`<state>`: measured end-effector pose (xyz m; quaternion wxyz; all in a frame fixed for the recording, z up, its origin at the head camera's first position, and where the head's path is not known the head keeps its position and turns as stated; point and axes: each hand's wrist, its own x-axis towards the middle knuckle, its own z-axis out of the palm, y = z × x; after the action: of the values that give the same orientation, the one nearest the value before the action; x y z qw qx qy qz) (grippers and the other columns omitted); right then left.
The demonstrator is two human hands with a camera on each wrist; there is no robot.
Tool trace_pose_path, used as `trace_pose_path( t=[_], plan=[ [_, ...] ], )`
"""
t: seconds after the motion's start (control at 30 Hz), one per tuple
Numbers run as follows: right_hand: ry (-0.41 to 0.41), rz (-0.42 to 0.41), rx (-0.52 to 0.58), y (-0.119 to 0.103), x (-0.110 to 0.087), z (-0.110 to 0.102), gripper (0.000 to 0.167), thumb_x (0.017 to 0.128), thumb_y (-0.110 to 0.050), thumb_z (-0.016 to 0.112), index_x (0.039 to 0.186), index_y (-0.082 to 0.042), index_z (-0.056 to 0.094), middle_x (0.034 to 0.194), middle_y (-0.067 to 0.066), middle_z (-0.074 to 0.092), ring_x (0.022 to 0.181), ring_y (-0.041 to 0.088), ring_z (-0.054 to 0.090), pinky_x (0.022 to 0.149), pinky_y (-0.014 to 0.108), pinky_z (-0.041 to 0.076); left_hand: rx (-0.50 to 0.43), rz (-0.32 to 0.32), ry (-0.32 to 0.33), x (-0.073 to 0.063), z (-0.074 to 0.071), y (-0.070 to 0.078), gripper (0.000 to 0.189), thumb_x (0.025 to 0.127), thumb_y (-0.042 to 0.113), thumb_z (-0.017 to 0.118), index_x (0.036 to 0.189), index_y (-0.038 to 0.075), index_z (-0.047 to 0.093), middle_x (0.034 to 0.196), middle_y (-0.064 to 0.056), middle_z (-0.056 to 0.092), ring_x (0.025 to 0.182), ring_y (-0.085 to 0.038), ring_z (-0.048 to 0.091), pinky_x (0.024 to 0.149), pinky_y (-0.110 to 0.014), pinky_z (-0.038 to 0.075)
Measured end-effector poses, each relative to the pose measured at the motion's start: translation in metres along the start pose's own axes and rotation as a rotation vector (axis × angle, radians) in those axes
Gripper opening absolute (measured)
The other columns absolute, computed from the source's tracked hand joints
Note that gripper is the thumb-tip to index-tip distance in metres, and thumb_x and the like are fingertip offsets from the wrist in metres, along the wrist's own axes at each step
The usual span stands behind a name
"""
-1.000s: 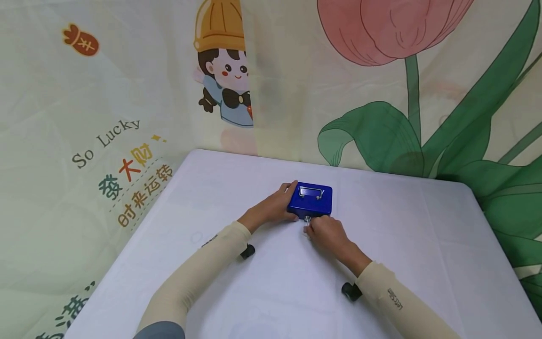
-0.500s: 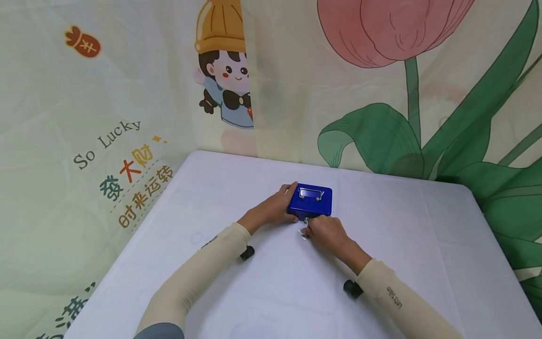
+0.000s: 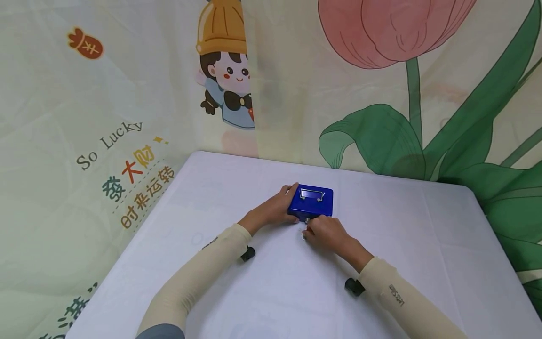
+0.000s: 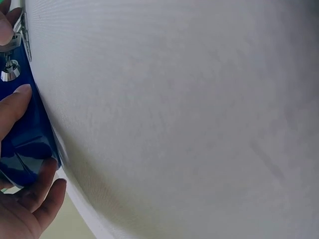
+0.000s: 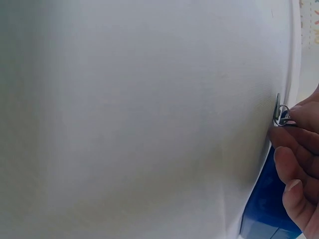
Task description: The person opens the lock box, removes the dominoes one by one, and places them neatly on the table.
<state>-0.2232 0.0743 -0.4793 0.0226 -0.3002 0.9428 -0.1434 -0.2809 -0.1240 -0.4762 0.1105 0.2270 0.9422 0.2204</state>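
Note:
A small blue cash box [image 3: 310,207] with a silver handle [image 3: 311,194] on its lid sits toward the back of the white table. My left hand [image 3: 280,205] holds the box by its left side; in the left wrist view, its thumb [image 4: 17,107] and fingers bracket the corner. At the front, a silver lock cylinder [image 4: 11,72] juts out, with the head of a key [image 4: 10,44] at it. My right hand [image 3: 328,230] pinches this key between thumb and fingers. From it hang a metal ring [image 5: 284,115] and a second key [image 5: 277,107].
The white tabletop [image 3: 271,292] spreads around the box. Behind it hangs a printed cloth [image 3: 283,84] with a cartoon figure and a large tulip. A black wrist camera [image 3: 354,286] sits under the right sleeve, another camera [image 3: 248,254] under the left.
My right hand has turned slightly at the lock, and the dangling key and ring have swung down and to the left. The box and my left hand stay in place.

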Motion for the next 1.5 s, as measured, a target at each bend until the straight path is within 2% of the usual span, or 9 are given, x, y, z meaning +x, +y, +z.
trace_pose_path(
  t=[0.23, 0.47, 0.93, 1.3, 1.5],
  plan=[
    [0.001, -0.007, 0.013, -0.0003, -0.0011, 0.0, 0.016, 0.092, -0.022, 0.074, 0.085, -0.008, 0.078, 0.061, -0.005, 0.063, 0.054, 0.008, 0.048, 0.053, 0.024, 0.045, 0.018, 0.022, 0.009, -0.0003, 0.0008, -0.0015, 0.113, 0.084, 0.034, 0.083, 0.162, 0.009, 0.005, 0.16, -0.02, 0.026, 0.141, -0.033, 0.043, 0.118, -0.045, 0.037],
    [-0.015, 0.009, 0.002, 0.0008, -0.0015, 0.0006, 0.016, 0.093, -0.023, 0.073, 0.088, -0.008, 0.078, 0.06, -0.006, 0.06, 0.055, 0.009, 0.048, 0.052, 0.024, 0.042, 0.026, 0.016, 0.008, -0.0014, 0.0007, -0.0013, 0.113, 0.084, 0.035, 0.083, 0.162, 0.01, 0.005, 0.16, -0.02, 0.026, 0.142, -0.033, 0.043, 0.118, -0.045, 0.037],
    [-0.012, -0.017, -0.016, 0.0006, -0.0021, -0.0004, 0.017, 0.094, -0.023, 0.072, 0.092, -0.007, 0.078, 0.064, -0.003, 0.065, 0.056, 0.009, 0.048, 0.052, 0.024, 0.044, 0.039, 0.0, -0.004, -0.0009, -0.0001, -0.0002, 0.113, 0.085, 0.035, 0.082, 0.162, 0.011, 0.004, 0.161, -0.018, 0.026, 0.142, -0.032, 0.043, 0.118, -0.043, 0.037],
    [-0.026, 0.012, 0.013, -0.0003, -0.0033, -0.0012, 0.016, 0.094, -0.021, 0.071, 0.087, -0.007, 0.076, 0.057, -0.006, 0.053, 0.054, 0.011, 0.047, 0.051, 0.024, 0.039, 0.04, 0.005, -0.007, -0.0007, 0.0003, -0.0012, 0.113, 0.085, 0.035, 0.082, 0.162, 0.01, 0.004, 0.161, -0.019, 0.026, 0.142, -0.032, 0.043, 0.117, -0.044, 0.037],
    [-0.024, 0.004, -0.001, 0.0016, -0.0025, -0.0027, 0.015, 0.095, -0.02, 0.071, 0.093, -0.006, 0.076, 0.062, -0.002, 0.061, 0.056, 0.012, 0.049, 0.052, 0.026, 0.043, 0.04, 0.008, -0.005, -0.0008, -0.0009, -0.0001, 0.113, 0.084, 0.034, 0.082, 0.162, 0.01, 0.005, 0.161, -0.019, 0.026, 0.142, -0.033, 0.042, 0.118, -0.044, 0.037]
  ],
)
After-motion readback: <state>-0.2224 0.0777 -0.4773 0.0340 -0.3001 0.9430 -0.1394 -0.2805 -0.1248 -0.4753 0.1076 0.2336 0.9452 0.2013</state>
